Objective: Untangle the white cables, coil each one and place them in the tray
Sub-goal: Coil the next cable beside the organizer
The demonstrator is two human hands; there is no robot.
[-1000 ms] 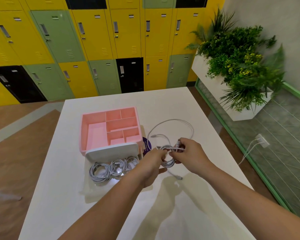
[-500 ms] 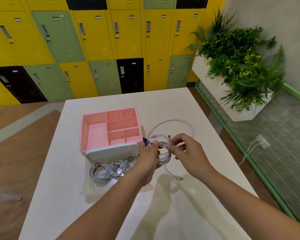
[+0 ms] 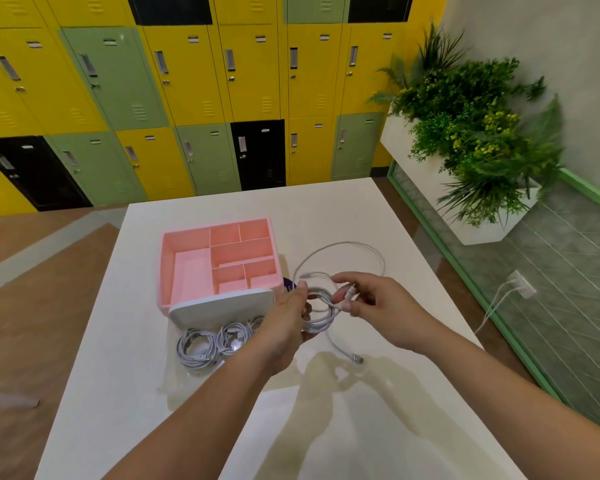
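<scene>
Your left hand (image 3: 288,317) grips the half-wound cable (image 3: 321,322) just above the table (image 3: 326,209), right of the pink tray (image 3: 167,258); your right hand (image 3: 378,306) pinches a strand near its plug. Wind the loose loop (image 3: 368,245) in evenly, matching the turns, and tuck the tail last

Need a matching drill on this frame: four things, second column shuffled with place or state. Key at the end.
1. pink organiser
2. finished coils
3. half-coiled cable
4. loose plug

A. gripped by left hand and right hand
B. in front of the organiser's white end
C. compartments empty
D. alone on the table, beside the right forearm

Pairs: 1-C, 2-B, 3-A, 4-D
</scene>
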